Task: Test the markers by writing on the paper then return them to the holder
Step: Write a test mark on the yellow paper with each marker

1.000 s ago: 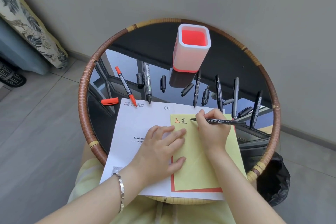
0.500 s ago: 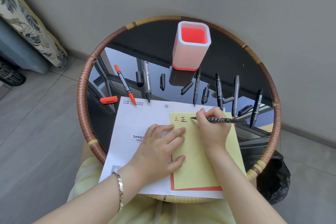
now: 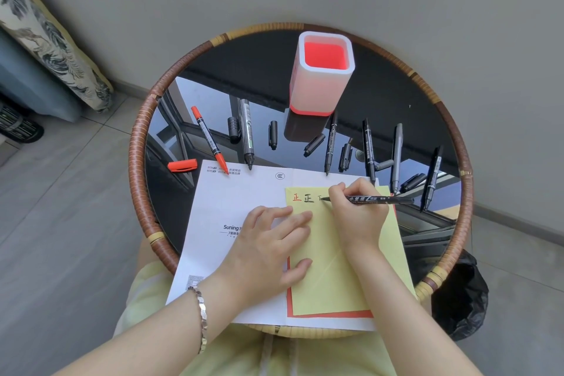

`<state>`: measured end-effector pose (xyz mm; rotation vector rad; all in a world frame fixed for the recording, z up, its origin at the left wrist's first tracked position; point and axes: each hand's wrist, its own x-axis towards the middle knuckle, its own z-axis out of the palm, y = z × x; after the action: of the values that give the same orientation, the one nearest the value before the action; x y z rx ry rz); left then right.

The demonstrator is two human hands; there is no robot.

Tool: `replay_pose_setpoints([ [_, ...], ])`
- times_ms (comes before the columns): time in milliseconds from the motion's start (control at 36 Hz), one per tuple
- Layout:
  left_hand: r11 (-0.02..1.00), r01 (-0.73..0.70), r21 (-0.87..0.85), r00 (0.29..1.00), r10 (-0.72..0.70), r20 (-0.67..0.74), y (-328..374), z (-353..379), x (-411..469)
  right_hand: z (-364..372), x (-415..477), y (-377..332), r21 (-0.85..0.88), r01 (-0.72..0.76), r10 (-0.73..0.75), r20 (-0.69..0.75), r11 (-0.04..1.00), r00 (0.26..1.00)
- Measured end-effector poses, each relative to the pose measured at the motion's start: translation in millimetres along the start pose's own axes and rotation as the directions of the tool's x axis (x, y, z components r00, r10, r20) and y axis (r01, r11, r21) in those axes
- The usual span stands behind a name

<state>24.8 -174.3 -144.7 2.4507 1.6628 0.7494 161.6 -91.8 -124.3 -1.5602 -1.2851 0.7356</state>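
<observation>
My right hand (image 3: pixel 357 210) grips a black marker (image 3: pixel 381 199) with its tip on the yellow paper (image 3: pixel 332 256), beside a red and a black written character and a fresh partial stroke. My left hand (image 3: pixel 271 250) lies flat, fingers spread, pressing the yellow paper and the white sheet (image 3: pixel 232 217) under it. The white holder with a red inside (image 3: pixel 323 76) stands empty at the back of the table. A red marker (image 3: pixel 209 137), its red cap (image 3: pixel 182 165) and several black markers (image 3: pixel 367 149) with loose caps lie uncapped between holder and paper.
The round glass table has a woven rattan rim (image 3: pixel 137 174). A grey wall stands right behind it. A black bag (image 3: pixel 457 296) sits on the floor at the right, and a patterned curtain (image 3: pixel 45 36) hangs at the left.
The marker tip has moved down and slightly right on the yellow paper, leaving the first strokes of a third character. My left hand has stayed pressing the paper.
</observation>
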Motion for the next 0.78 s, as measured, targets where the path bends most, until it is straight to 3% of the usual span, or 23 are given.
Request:
replay_pose_setpoints([
  [639,1.0,0.0,-0.002,1.0,0.0,0.001,0.5,-1.7,1.0,-0.4,0.1,-1.1,0.002,-0.022,0.022,0.051,1.0,0.998],
  [778,1.0,0.003,-0.004,1.0,-0.003,0.003,0.8,-1.5,0.9,-1.3,-1.2,-0.5,0.017,-0.011,0.011,-0.017,1.0,1.0],
])
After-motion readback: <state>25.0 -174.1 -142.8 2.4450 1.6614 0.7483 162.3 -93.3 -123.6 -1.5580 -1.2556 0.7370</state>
